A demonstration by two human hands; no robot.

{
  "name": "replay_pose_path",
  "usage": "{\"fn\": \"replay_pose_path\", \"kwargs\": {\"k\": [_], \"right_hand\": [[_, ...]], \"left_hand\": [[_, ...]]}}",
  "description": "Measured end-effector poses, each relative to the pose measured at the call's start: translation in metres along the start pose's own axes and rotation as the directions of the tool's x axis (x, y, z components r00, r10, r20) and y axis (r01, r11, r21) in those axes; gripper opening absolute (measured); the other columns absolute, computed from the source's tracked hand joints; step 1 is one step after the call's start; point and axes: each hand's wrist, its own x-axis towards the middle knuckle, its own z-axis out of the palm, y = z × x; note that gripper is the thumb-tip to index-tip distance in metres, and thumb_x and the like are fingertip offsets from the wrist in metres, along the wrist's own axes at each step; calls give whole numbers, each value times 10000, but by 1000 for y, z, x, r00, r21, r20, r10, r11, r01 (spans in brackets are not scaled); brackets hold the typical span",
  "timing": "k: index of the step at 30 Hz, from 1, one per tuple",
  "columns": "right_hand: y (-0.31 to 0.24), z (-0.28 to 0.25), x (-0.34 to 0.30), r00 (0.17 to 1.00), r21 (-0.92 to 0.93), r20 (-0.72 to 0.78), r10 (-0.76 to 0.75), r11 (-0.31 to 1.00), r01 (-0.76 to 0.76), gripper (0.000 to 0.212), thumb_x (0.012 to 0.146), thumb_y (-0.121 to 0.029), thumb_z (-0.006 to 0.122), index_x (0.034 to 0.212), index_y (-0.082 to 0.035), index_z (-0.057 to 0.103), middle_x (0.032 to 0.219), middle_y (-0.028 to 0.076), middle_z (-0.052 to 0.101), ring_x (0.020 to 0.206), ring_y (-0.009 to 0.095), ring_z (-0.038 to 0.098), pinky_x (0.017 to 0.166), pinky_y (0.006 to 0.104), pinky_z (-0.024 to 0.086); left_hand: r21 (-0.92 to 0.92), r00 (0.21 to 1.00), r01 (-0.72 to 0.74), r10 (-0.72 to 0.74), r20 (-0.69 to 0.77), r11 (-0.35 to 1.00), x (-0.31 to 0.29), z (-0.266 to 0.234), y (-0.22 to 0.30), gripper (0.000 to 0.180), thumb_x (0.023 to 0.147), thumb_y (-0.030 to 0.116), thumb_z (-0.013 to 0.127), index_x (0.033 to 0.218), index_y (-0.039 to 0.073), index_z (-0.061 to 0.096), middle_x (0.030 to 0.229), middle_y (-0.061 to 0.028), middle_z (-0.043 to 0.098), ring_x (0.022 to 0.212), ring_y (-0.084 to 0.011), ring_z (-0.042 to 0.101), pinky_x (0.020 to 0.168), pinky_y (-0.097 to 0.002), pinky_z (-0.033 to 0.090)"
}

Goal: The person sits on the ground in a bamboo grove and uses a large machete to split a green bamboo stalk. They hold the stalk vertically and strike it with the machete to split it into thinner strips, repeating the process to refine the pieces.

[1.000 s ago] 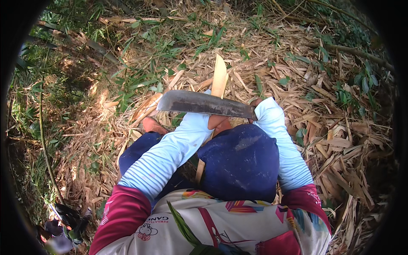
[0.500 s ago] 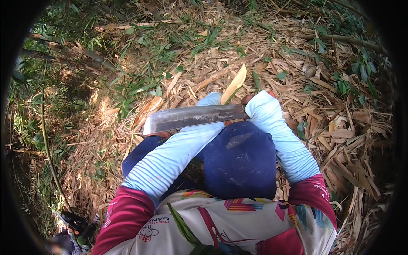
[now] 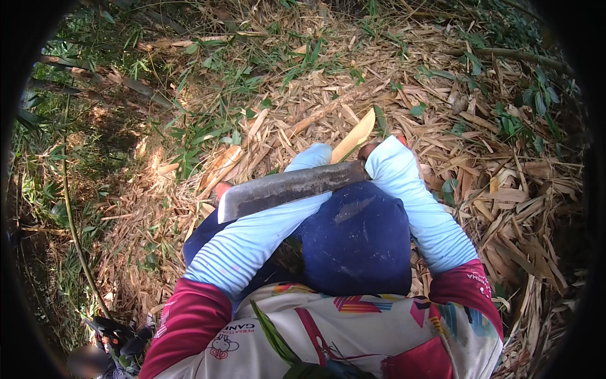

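A machete with a broad, dark-streaked blade lies across the front of my knees. My right hand is closed round its handle end, at the mouth of a light blue sleeve. The blade points left and passes over my left forearm. Behind it is my left hand, mostly covered by light blue cloth, with its fingers hidden by the blade. A pale yellow, pointed strip, like split bamboo, slants up to the right from that hand and appears to be gripped in it. The strip's lower end is out of sight.
My blue-clad knee is just below the blade. Dry leaf litter covers the ground, with green sprigs among it. A thin stem stands at left. Part of another person shows at lower left.
The machete's blade tip has dropped a little and its blade tilts more. The yellow strip leans farther right, its tip lower. My left hand has shifted slightly; the right hand has hardly moved.
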Motion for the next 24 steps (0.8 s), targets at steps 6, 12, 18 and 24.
{"fn": "replay_pose_path", "kwargs": {"k": [6,12,18,24], "right_hand": [[0,6,-8,992,-76,-125,-11,997,1,105,756,-245,620,808,-161,656,637,71,621,623,288,642,641,491,447],[3,8,-12,993,-115,-112,23,993,-36,76,747,-222,606,781,-161,637,607,70,605,593,288,630,627,478,439],[5,11,-19,993,-159,5,118,980,-116,64,759,-213,599,781,-163,633,621,76,622,620,288,642,620,465,442],[-2,-9,-12,983,-149,89,161,978,-146,159,733,-270,656,852,-166,655,686,95,651,709,300,669,705,453,461]], "left_hand": [[527,997,-51,76,-27,848,-25,-8,23,140,875,176,659,894,37,648,763,-102,637,666,-230,631,586,-362,475],[686,992,-53,115,-45,726,-33,-9,35,146,862,183,675,877,41,648,776,-129,641,666,-237,639,573,-374,472],[582,961,-215,276,-17,784,-51,-25,19,199,842,222,686,836,32,629,716,-150,617,643,-338,633,588,-404,465],[588,952,-228,304,-32,776,-42,-30,16,230,889,260,656,829,44,602,679,-115,587,642,-247,628,559,-352,434]]}}
